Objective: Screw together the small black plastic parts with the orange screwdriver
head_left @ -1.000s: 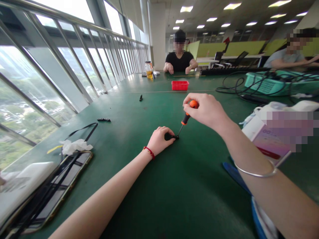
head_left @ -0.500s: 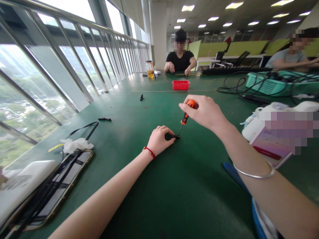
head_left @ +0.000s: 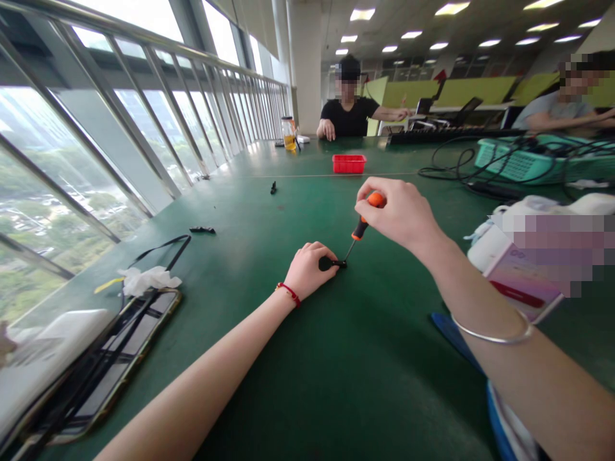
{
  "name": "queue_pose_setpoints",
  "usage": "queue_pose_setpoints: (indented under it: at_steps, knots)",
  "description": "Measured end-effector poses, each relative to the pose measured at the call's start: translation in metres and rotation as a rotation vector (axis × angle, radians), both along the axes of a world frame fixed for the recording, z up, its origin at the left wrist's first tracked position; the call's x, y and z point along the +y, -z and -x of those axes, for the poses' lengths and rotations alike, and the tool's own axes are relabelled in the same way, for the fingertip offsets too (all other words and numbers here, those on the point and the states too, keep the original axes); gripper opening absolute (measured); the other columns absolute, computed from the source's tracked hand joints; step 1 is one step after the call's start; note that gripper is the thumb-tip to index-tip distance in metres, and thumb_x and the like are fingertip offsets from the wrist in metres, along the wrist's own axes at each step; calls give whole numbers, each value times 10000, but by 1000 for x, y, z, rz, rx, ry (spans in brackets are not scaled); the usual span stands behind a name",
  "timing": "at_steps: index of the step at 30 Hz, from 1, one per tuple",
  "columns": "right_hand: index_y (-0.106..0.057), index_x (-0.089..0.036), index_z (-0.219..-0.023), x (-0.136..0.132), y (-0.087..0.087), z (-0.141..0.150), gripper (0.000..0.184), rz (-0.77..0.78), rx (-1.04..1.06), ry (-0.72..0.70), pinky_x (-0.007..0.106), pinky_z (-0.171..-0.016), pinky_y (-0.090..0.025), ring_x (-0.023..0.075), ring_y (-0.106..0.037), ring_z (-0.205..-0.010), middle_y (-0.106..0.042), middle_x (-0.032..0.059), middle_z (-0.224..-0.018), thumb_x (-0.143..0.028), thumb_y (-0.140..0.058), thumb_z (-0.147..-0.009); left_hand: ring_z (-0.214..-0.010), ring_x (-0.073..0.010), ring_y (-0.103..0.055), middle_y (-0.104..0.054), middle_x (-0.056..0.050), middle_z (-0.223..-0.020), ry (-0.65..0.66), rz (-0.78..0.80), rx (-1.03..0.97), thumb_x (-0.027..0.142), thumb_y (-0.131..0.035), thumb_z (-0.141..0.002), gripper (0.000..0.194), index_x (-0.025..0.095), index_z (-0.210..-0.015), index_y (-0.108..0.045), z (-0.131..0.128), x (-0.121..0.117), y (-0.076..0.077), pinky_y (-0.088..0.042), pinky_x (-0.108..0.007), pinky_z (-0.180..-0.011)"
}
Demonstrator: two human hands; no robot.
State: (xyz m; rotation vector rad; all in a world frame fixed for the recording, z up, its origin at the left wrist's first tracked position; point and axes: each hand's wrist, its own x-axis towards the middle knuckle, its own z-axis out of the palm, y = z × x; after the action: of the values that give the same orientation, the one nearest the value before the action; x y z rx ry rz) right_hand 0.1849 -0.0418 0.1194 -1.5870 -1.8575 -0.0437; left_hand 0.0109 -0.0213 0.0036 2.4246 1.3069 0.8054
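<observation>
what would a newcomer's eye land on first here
Probably the orange-and-black screwdriver in the right hand, at centre, its tip down at the small black part in the left hand. Next might come the bright red tray beyond the hands, then the teal basket towards the far right.

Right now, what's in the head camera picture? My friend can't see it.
A right hand holds an orange-and-black screwdriver, its tip at a small black part pinched in the left hand on a green tabletop. Beyond sit a red plastic bin and, across the table, a person in a black shirt.
</observation>
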Motion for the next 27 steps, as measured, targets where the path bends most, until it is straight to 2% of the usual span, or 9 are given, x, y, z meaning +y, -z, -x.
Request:
queue_pose_setpoints:
  at_steps: [3,7,10,12,15,17,20,22,27]
  knots:
    - [-609,-236,-788,0,-1,0,170,23,-13,-9,264,-542,-281,145,-467,-569,-592,-5,-645,-364,-510,-734,-915,-213,-552,-645,-37,-925,2,-6,-1,255,-625,-746,104,199,-822,-668,0,0,0,-447,-361,-858]
    - [-606,-224,-651,0,0,-1,320,30,-35,1,276,-537,-280,165,-483,-586,-571,19,-594,-462,-450,-797,-921,-214,-552,-643,-35,-932,8,-2,-4,251,-624,-745,98,202,-819,-666,0,0,-1,-444,-363,-866]
    - [-623,-237,-780,0,-1,-1,171,29,-22,-13,268,-539,-287,155,-485,-585,-599,2,-644,-369,-520,-744,-917,-213,-552,-642,-36,-931,10,-2,-6,246,-620,-746,98,202,-820,-665,0,0,-1,-446,-362,-863]
    - [-612,-241,-847,0,-1,-1,181,38,-22,-17,264,-538,-288,151,-482,-581,-605,-4,-666,-354,-539,-725,-915,-212,-552,-640,-35,-928,13,-8,-6,249,-619,-749,99,204,-824,-665,0,-1,0,-447,-361,-861]
    - [-596,-217,-700,-1,-2,-2,291,50,-32,-1,273,-527,-280,151,-468,-558,-563,12,-595,-454,-460,-800,-918,-213,-553,-640,-36,-932,12,-9,-2,249,-618,-750,99,203,-823,-665,-1,0,0,-446,-362,-863]
    - [-583,-208,-625,-1,-2,-2,353,39,-38,2,279,-524,-277,150,-467,-554,-549,20,-570,-460,-432,-821,-920,-215,-553,-640,-36,-937,11,-7,2,249,-618,-749,98,202,-821,-665,-1,0,0,-446,-364,-863]
    - [-621,-226,-758,-2,-2,-3,171,14,-42,-13,272,-529,-286,147,-478,-571,-591,6,-631,-361,-517,-759,-920,-215,-551,-640,-38,-938,16,-7,-2,252,-617,-751,106,198,-828,-666,0,0,0,-447,-365,-862]
    - [-622,-240,-839,-2,-3,-2,174,16,-49,-11,269,-530,-292,148,-480,-571,-606,-1,-662,-352,-545,-731,-917,-214,-551,-640,-39,-935,19,-11,-6,254,-616,-753,108,197,-831,-666,0,1,0,-447,-365,-863]
    - [-643,-232,-700,-3,-3,-1,289,29,-58,5,282,-541,-305,169,-498,-584,-587,24,-609,-451,-478,-794,-918,-212,-554,-641,-31,-932,13,-9,-2,240,-618,-746,94,208,-820,-667,0,0,-1,-448,-362,-864]
